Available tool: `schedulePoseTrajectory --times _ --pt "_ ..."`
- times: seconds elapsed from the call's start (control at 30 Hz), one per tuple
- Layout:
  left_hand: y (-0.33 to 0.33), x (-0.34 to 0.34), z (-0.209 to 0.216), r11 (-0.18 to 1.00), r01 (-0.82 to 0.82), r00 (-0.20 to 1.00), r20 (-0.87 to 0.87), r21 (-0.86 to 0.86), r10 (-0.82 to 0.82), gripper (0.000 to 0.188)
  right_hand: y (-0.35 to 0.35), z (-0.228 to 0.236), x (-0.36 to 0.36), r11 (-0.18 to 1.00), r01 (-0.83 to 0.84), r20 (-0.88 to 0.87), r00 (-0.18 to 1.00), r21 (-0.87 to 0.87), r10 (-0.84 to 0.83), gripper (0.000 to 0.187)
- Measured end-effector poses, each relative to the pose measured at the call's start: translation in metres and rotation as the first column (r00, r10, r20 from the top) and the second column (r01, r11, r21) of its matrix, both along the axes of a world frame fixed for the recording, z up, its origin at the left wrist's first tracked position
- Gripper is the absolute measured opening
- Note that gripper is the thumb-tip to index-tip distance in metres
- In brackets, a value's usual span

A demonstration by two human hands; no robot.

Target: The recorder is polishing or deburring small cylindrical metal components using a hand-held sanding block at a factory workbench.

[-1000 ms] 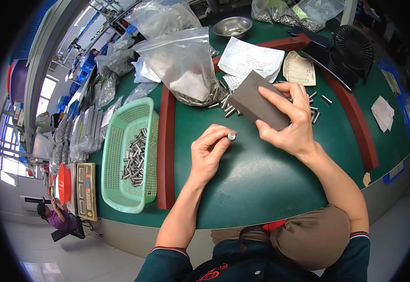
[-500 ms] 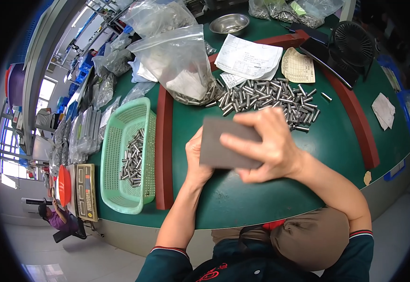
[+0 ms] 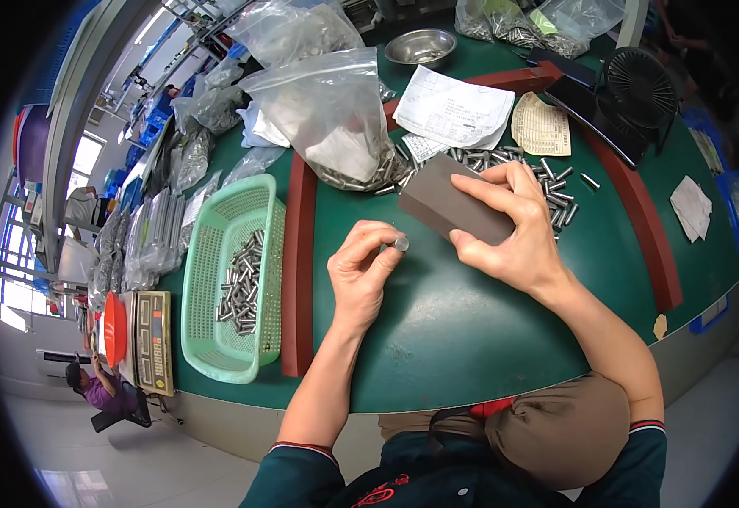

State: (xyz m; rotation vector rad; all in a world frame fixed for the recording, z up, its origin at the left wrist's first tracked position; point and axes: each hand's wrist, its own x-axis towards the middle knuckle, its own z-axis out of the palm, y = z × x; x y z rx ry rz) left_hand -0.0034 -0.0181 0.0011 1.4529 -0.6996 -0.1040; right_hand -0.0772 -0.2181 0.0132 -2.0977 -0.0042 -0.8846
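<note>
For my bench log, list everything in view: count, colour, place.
Metal pin: one, silver, left grip
Block: one, brownish, right grip
Loose pins: many, silver, table and basket
Basket: one, green, left
Zip bag: one, clear, far centre
Other bags: many, clear, left
Papers: several, pale, far
Bowl: one, silver, far
Fan: one, black, right
Slab: one, black, beside fan
Crumpled sheet: one, white, right
Boxy device: one, beige, left
Strips: three, red, left, far, right
Table: one, green, beneath
Seated person: one, purple top, left
Left grip: one, bare, centre
Right grip: one, bare, centre
</note>
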Motion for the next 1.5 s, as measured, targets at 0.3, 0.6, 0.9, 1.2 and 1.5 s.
schedulePoseTrajectory --times 0.3,0.6,0.9,1.2,1.5 --pt "0.000 0.000 -0.004 0.997 -0.001 0.994 -0.109 -0.081 -0.007 0.019 0.023 0.018 -0.016 0.935 -0.108 0.196 0.964 -0.337 0.182 0.060" --pt "0.001 0.002 0.001 0.998 -0.062 0.998 0.032 0.026 0.061 0.020 0.011 0.016 -0.014 0.933 -0.127 0.161 0.969 -0.336 0.190 0.060" --pt "0.005 0.004 -0.002 0.985 0.070 0.951 -0.289 -0.159 -0.114 0.015 -0.009 0.009 -0.003 0.959 0.187 0.097 0.981 -0.211 -0.170 0.054" --pt "0.000 -0.005 0.005 0.981 -0.070 0.989 0.144 0.184 0.044 0.020 -0.016 0.010 0.000 0.944 0.195 0.040 0.981 -0.267 -0.191 0.054" --pt "-0.001 -0.005 0.004 0.951 -0.102 0.981 0.185 0.292 0.048 0.017 -0.021 0.004 0.003 0.934 0.193 0.056 0.981 -0.300 -0.184 0.054"
